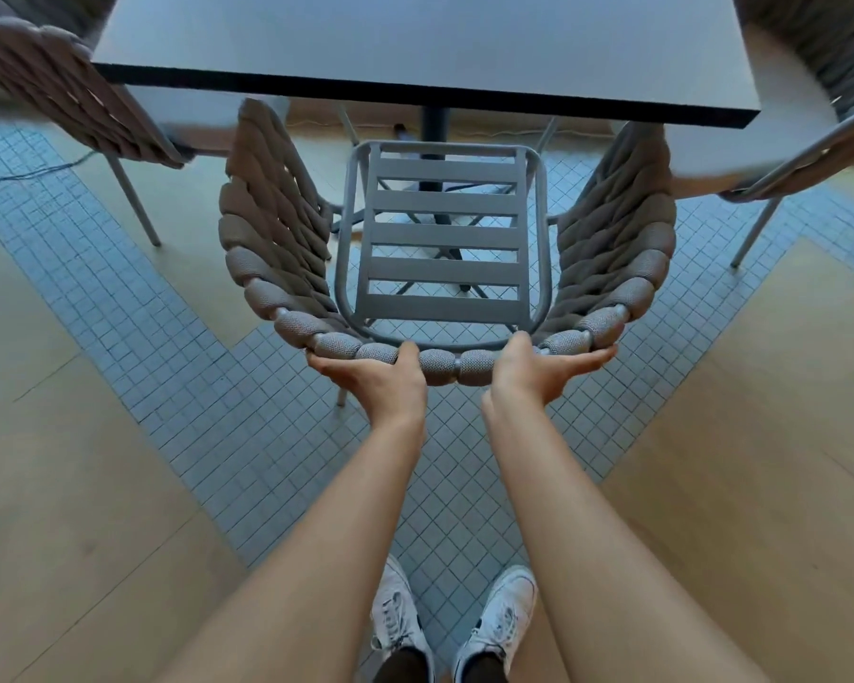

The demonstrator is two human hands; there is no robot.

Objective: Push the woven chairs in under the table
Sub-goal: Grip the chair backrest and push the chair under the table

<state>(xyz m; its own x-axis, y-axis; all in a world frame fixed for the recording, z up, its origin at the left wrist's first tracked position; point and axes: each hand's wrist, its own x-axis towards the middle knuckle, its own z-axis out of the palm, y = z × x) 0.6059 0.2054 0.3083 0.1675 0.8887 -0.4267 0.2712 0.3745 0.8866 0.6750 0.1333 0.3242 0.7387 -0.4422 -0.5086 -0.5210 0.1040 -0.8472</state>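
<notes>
A woven chair (277, 258) with a thick grey-brown rope back and a slatted grey metal seat (444, 239) stands right in front of me, facing the table. Its seat front lies just under the near edge of the dark-edged grey table (415, 46). My left hand (375, 374) grips the top of the curved backrest left of centre, thumb over the rope. My right hand (538, 369) holds the backrest right of centre the same way, fingers spread beneath the rim.
A second woven chair (55, 86) stands at the table's left side and a third (809, 66) at the right. The table's black pedestal (435, 125) and cross foot show through the slats. A cable (26, 175) runs over the floor at left. My white shoes (464, 628) are below.
</notes>
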